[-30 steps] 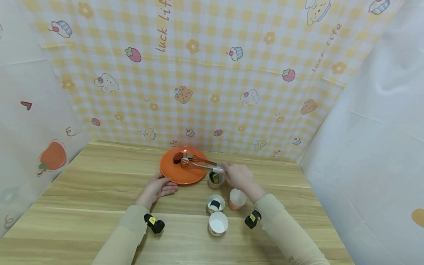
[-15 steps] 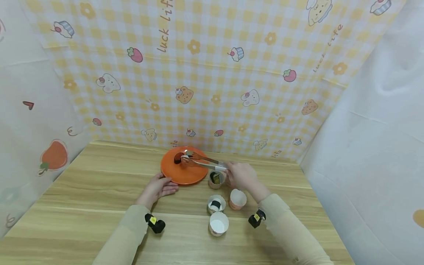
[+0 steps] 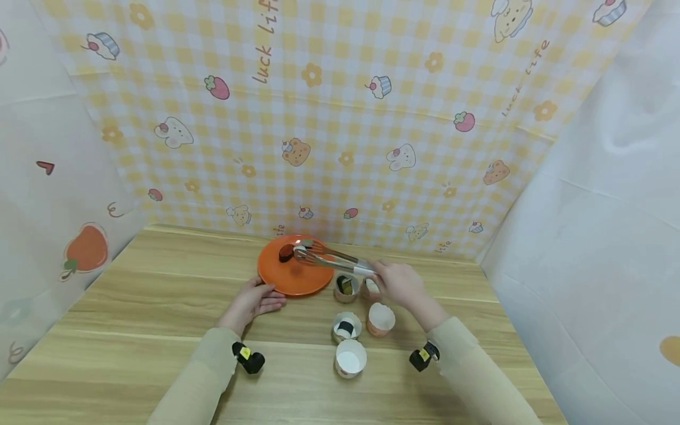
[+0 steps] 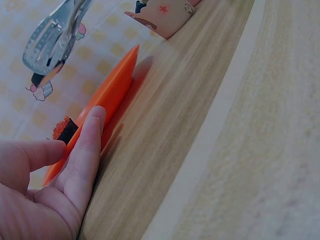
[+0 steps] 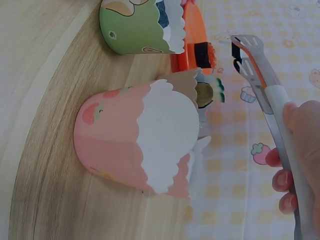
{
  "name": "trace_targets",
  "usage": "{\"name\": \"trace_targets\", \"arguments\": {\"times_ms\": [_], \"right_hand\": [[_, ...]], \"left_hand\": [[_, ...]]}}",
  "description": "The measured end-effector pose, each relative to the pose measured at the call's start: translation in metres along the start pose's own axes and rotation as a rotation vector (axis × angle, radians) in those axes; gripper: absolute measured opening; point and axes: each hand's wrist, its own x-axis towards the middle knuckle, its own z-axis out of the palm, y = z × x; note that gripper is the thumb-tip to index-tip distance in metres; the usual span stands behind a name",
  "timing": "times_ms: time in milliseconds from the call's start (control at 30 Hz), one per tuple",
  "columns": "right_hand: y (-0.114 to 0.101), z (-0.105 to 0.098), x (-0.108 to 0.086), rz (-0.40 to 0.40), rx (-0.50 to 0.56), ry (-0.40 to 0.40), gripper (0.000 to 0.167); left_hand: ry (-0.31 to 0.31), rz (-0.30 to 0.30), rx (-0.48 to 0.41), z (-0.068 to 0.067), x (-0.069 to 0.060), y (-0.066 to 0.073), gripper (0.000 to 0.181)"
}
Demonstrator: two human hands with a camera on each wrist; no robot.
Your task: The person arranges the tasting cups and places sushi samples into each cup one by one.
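My left hand (image 3: 258, 301) pinches the near-left rim of the orange plate (image 3: 292, 284). In the left wrist view its thumb lies over the rim and the fingers beneath. My right hand (image 3: 398, 284) grips tongs (image 3: 340, 264) with metal heads and pale handles. Between the tong heads is a sushi piece (image 5: 237, 50) with a black band and some orange, partly hidden by the metal. The left wrist view shows the tongs above the plate. On the plate sits a sushi piece topped with orange roe (image 3: 286, 252), wrapped in a black band.
Several paper cups stand right of the plate: one with dark green pieces (image 3: 346, 287), one with something white (image 3: 371, 288), a pink one (image 3: 381, 319), one with a black-banded white piece (image 3: 346, 326), and a white-lined one (image 3: 350, 358). A checked cloth (image 3: 340, 118) hangs behind.
My right hand has drawn back to the right with the tongs. A cup formerly behind that hand shows more now. My left hand stays at the plate.
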Motion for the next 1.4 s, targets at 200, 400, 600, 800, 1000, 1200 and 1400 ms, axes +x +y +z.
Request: {"name": "trace_targets", "arguments": {"times_ms": [200, 400, 600, 800, 1000, 1200, 1400], "right_hand": [[0.005, -0.004, -0.009, -0.051, 0.004, 0.090, 0.033], [0.008, -0.006, -0.016, -0.057, 0.023, 0.114, 0.034], [0.010, -0.008, -0.024, -0.058, 0.039, 0.147, 0.036], [0.014, -0.008, -0.032, -0.053, 0.068, 0.170, 0.036], [0.019, -0.009, -0.042, -0.065, 0.064, 0.191, 0.037], [0.023, -0.013, -0.051, -0.073, 0.074, 0.207, 0.039], [0.030, -0.014, -0.062, -0.101, 0.069, 0.233, 0.040]], "left_hand": [[-0.006, 0.009, 0.002, -0.001, 0.001, -0.001, 0.049], [-0.010, 0.012, 0.007, 0.000, 0.000, -0.001, 0.048], [-0.033, 0.016, 0.007, 0.001, -0.001, 0.000, 0.048], [-0.005, 0.016, 0.014, 0.002, -0.002, 0.001, 0.048], [-0.002, 0.029, 0.023, 0.001, -0.001, -0.001, 0.045], [0.000, 0.025, 0.022, 0.000, -0.001, -0.002, 0.044], [0.006, 0.014, 0.016, 0.001, 0.000, -0.002, 0.045]]}}
